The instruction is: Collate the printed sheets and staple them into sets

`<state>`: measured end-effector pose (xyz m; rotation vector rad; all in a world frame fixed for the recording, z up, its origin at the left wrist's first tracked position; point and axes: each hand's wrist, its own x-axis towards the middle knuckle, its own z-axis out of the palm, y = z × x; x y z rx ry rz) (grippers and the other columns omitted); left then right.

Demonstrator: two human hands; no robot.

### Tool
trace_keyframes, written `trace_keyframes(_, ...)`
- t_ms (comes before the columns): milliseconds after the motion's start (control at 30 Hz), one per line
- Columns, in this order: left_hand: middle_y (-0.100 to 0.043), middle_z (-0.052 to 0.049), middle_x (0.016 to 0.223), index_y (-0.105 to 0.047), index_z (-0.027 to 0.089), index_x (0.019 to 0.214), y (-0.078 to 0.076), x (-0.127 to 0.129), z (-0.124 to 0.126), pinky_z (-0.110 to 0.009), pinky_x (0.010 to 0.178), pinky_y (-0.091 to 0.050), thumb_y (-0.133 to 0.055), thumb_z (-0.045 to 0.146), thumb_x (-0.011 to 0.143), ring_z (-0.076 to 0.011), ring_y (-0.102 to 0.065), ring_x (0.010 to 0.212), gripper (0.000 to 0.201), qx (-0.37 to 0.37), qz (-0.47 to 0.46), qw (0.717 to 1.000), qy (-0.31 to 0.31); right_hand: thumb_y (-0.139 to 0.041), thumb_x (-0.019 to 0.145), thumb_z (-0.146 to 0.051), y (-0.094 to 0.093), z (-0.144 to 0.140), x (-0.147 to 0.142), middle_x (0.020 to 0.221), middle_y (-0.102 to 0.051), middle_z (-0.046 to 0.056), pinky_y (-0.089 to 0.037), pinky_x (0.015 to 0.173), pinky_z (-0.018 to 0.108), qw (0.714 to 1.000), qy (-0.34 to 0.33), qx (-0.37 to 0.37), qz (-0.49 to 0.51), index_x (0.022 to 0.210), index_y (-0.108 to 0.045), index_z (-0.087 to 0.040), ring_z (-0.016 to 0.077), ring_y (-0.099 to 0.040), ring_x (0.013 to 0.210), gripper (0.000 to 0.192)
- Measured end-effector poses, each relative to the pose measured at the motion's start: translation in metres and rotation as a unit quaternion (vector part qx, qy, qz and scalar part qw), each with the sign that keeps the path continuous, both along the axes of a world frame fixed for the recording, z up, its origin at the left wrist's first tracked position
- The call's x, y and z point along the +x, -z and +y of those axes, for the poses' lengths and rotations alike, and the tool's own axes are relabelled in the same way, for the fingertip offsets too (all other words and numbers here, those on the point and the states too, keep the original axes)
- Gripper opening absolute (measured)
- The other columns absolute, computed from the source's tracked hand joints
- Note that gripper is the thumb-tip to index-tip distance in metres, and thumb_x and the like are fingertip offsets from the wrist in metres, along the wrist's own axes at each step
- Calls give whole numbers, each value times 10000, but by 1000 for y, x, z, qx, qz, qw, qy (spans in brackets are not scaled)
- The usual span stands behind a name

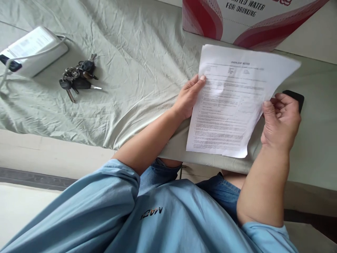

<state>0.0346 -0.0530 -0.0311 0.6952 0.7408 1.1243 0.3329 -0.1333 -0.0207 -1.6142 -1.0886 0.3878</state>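
Over the bed edge, head view: both hands are holding a thin white printed paper sheet (231, 105), headed with small black text, tilted up off the wrinkled pale green bed sheet (137, 52).

- Left hand (188, 96) is gripping the paper's left edge, thumb lying on the printed face, fingers hidden behind.
- Right hand (280, 119) is pinching the right edge, thumb on front, fingers curled behind; closed on the paper, not wide.
- A flat black rectangular object (296, 96), possibly a phone, is lying just beyond the right hand, partly covered by it and the paper.
- A bunch of dark metal keys on rings (77, 79) is lying well apart to the left; beyond it a white boxy device with a cable (34, 49) is resting on the bed.
- A red and white cardboard box printed with drinking-water text (237, 21) is standing at the far side, just behind the paper's top edge.

Risks, judged from this frame:
1. Paper is being held only at two edges and is bowing; the unsupported top right corner could flop or crease if either pinch loosens.
2. Whether one sheet or several are held cannot be told; loose leaves could slide out at the bottom and drop off the bed edge to the floor.
3. Right hand is working very near the black object, which is lying close to the bed edge; a sweep of the wrist could knock it off.
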Motion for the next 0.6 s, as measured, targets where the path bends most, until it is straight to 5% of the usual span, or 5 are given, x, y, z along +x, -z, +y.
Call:
trace_keyframes(133, -914, -45, 1393, -811, 269, 1420, 12, -1, 18, -462, 1298, -697, -803, 593, 1214, -375, -751, 1699, 384, -21, -12, 997, -77, -1141, 597, -925, -17, -21, 0, 1130, -886, 85, -739, 1137, 680, 981, -90, -98, 142, 1395, -800, -284, 355, -879, 1140, 1078)
trace_keyframes(300, -843, -65, 1539, -735, 209, 1492, 19, -4, 33, -455, 1295, -673, -454, 406, 1345, -314, -756, 1694, 373, -47, -58, 988, -134, -1277, 512, -554, -44, -45, -12, 1207, -970, 66, -721, 1257, 663, 937, -146, -242, 207, 1249, -950, -299, 360, -910, 1196, 845)
trace_keyframes(367, -846, -59, 1546, -748, 229, 1456, 16, -7, 31, -476, 1292, -679, -575, 435, 1294, -336, -752, 1697, 314, -20, -39, 992, -119, -1276, 471, -489, -43, -43, -14, 1149, -964, 70, -732, 1211, 672, 958, -88, -189, 198, 1092, -963, -264, 341, -893, 1115, 731)
trace_keyframes(467, -884, -61, 1491, -789, 263, 1324, 7, -12, 24, -482, 1262, -708, -880, 420, 1048, -388, -770, 1660, 331, 11, -22, 997, -73, -1264, 443, -536, -37, -31, -5, 1003, -906, 31, -736, 1103, 736, 987, 24, 28, 156, 932, -918, -269, 338, -858, 1028, 657)
trace_keyframes(600, -910, -53, 1290, -806, 278, 1171, -2, -18, 18, -474, 1199, -731, -969, 289, 822, -414, -809, 1581, 385, 12, -1, 998, -57, -1191, 494, -791, -40, -23, 20, 1211, -911, 61, -695, 1050, 855, 964, 14, 243, 109, 888, -884, -327, 514, -842, 1370, 682)
